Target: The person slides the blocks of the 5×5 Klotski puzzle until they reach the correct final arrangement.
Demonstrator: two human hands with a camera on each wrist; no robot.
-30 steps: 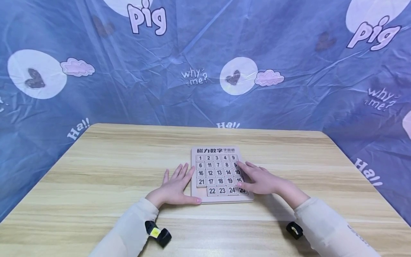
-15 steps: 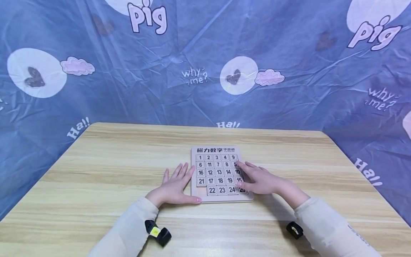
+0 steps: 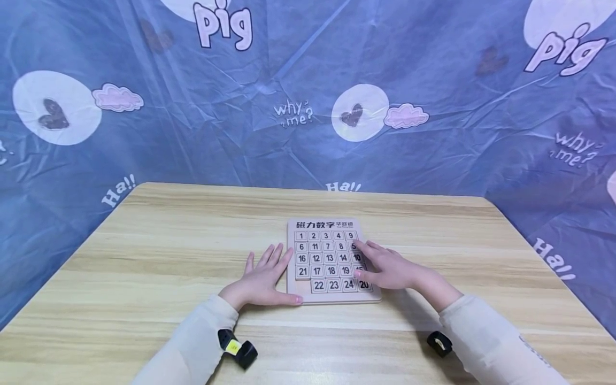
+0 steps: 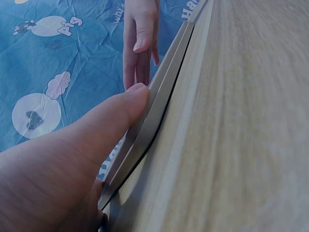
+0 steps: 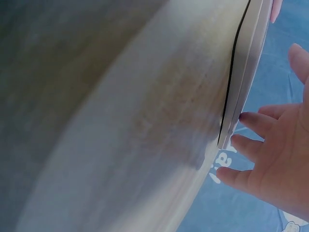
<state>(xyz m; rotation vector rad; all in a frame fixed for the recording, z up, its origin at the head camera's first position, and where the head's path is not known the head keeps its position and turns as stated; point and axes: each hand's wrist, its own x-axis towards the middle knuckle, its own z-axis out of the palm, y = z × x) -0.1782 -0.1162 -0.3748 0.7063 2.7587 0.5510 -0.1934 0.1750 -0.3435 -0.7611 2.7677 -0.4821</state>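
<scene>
A pale number slide puzzle (image 3: 337, 300) lies flat on the table, with Chinese lettering along its top. Tiles fill its grid except for a gap at the lower left, below tile 21 (image 3: 302, 271). My left hand (image 3: 260, 283) is spread at the board's left side, fingertips by the edge and thumb resting on the lower-left corner. From the right, my right hand (image 3: 392, 270) reaches over the board, fingers extended near tile 5 (image 3: 353, 246) and thumb over tile 15, which is partly hidden. In the right wrist view, the right hand's fingers (image 5: 248, 147) look straight and apart.
The wood-grain table (image 3: 168, 240) extends around the board. A blue printed cloth (image 3: 240, 149) hangs behind and at both sides. Black wrist devices (image 3: 238, 348) are on both sleeves.
My right thumb has shifted slightly toward the far side, so tile 20 shows more fully. The left hand and the tiles stay where they were; the head view moved a little.
</scene>
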